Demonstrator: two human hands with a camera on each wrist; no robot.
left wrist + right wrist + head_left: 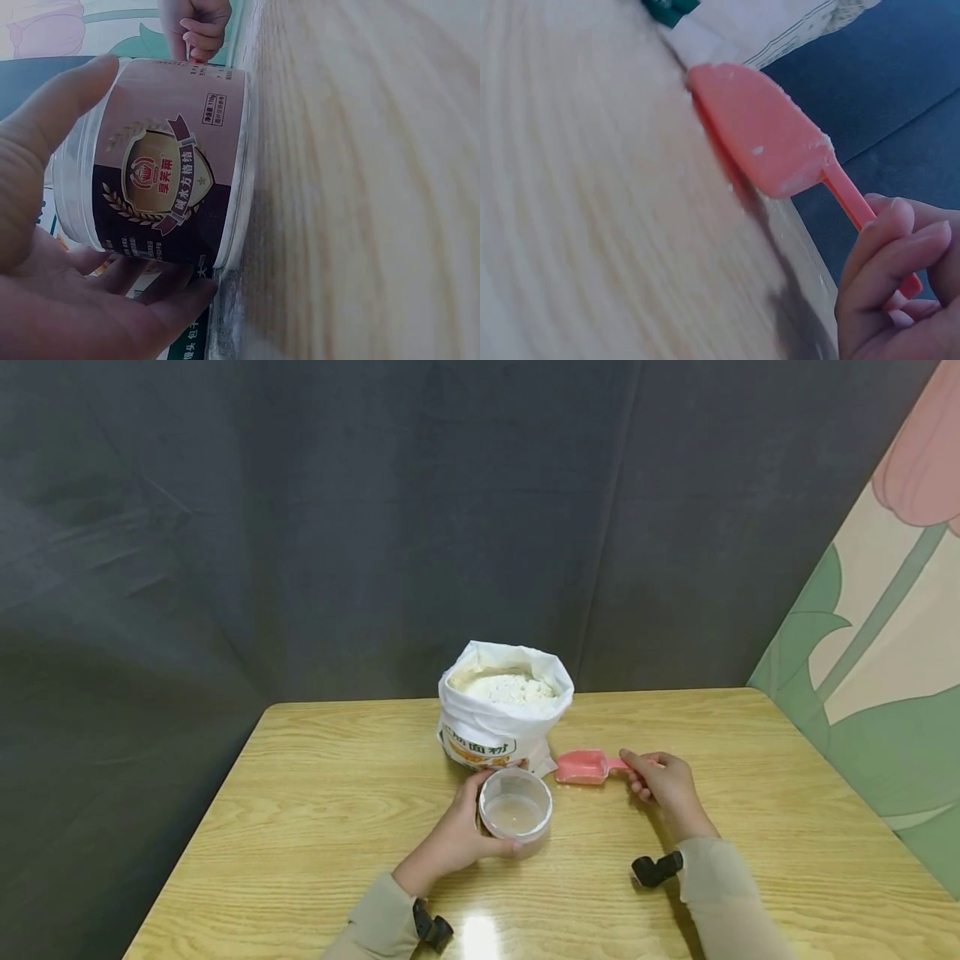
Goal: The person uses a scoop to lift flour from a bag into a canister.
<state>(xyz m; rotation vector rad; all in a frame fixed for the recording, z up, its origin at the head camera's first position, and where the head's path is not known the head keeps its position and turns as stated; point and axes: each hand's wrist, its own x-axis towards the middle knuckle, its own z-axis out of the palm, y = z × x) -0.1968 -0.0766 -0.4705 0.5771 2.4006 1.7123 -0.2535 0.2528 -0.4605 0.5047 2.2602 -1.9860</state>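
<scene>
My left hand [459,837] grips a clear plastic jar [517,808] from its left side, thumb in front and fingers behind. The jar stands upright on the table with its top open. Its pink and dark printed label [169,172] shows in the left wrist view. To the right, a pink scoop [581,767] is held by its handle between the thumb and fingers of my right hand [667,785]. White specks cling to the scoop's underside in the right wrist view. Behind the jar stands an open white bag [487,727] with flour [513,687] inside.
A wood-grain table [315,810] carries everything. Small white crumbs lie near the scoop. Dark cloth [420,527] hangs behind the table and on the left. At the right is a wall [900,652] painted with tulips.
</scene>
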